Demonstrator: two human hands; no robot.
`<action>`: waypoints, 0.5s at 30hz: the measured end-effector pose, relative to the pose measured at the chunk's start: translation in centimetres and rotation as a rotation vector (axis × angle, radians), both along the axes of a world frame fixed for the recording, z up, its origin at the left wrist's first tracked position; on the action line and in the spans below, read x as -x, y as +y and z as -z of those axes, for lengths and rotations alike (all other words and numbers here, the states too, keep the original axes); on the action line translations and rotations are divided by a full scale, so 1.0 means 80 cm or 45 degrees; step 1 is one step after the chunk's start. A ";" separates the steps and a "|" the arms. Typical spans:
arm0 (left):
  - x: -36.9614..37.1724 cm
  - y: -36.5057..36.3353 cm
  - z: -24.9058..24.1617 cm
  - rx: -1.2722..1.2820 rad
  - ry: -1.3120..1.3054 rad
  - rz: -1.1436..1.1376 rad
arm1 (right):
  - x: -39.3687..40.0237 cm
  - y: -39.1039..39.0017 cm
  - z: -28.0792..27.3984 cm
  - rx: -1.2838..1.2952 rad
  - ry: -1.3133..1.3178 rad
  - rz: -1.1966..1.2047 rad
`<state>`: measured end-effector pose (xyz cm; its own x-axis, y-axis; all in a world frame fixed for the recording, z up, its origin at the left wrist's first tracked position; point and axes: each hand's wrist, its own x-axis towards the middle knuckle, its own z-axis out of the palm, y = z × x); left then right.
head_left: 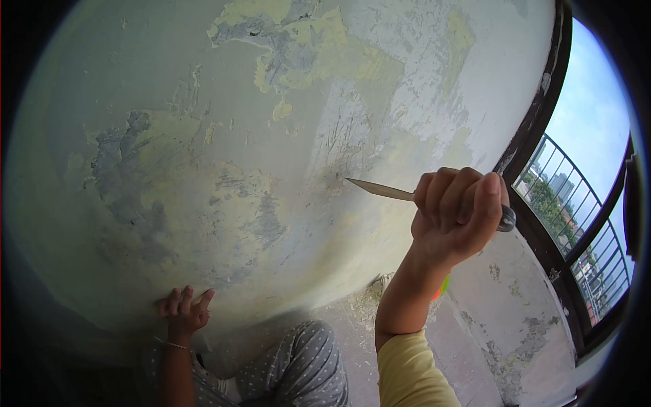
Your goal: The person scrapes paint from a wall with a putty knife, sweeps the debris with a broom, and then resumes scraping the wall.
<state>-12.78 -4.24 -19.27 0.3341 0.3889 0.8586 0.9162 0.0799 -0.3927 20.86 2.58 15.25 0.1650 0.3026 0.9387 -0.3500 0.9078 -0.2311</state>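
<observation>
My right hand [461, 207] is wrapped round the dark handle of a scraper [381, 189], seen nearly edge-on. Its thin metal blade points left, with the tip close to the wall [237, 142]; whether it touches cannot be made out. Grey patches, pale yellow areas and scratches mark the wall's surface. At the lower left, my left hand [185, 308] has its fingers apart and rests against the bottom part of the wall, with a thin bracelet at the wrist. Nothing is held in it.
My bent knee in grey dotted trousers [308, 359] is at the bottom centre. On the right, a dark-framed window [590, 237] shows a railing outside. Flaking plaster covers the low surface [502, 305] below it. A red and green object [443, 287] sits partly behind my right forearm.
</observation>
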 end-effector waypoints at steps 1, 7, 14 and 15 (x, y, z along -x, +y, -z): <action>0.001 0.000 0.001 0.002 -0.005 -0.005 | -0.010 -0.003 -0.005 -0.144 -0.037 -0.042; 0.001 0.003 0.003 -0.011 0.009 -0.022 | 0.008 0.019 0.019 0.143 -0.113 -0.087; 0.001 0.000 0.002 0.004 0.006 -0.036 | -0.029 0.001 0.008 -0.192 -0.049 -0.172; 0.000 -0.001 0.001 0.002 0.005 -0.027 | -0.017 0.013 0.019 -0.089 -0.102 -0.149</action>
